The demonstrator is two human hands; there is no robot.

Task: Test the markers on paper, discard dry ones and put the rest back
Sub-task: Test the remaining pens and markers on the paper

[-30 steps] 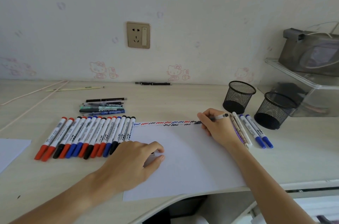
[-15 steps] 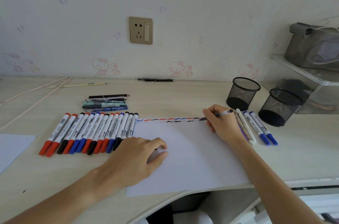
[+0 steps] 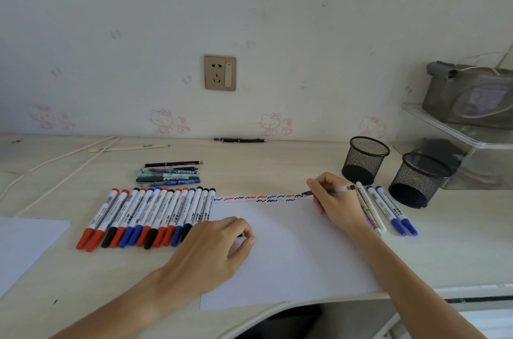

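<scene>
At the far right corner of the white paper (image 3: 291,250), the right hand (image 3: 333,200) is gripping a marker (image 3: 337,189) between thumb and fingers, its dark tip touching the sheet at the right end of a band of red, blue and black squiggles (image 3: 258,198). Compared with a second ago, the tip is sitting slightly further right along that band, so one more test mark is probably being added; the band is now nearing the paper's right edge. The left hand (image 3: 219,250) is lying loosely curled, palm down, on the left part of the sheet, as it was a second ago, and looks to be pinning the cap under its fingers, though only a dark sliver is showing. A row of capped red, black and blue markers (image 3: 144,216) is lying just left of the paper, a few capped ones (image 3: 388,209) are lying right of the writing hand, and two black mesh cups (image 3: 365,159) are standing beyond them.

Whether the fresh stroke is dark or faint is too small to judge. Which group is tested and which is dry cannot be told. The cups' insides are in shadow. The paper's near edge is overhanging the desk.
</scene>
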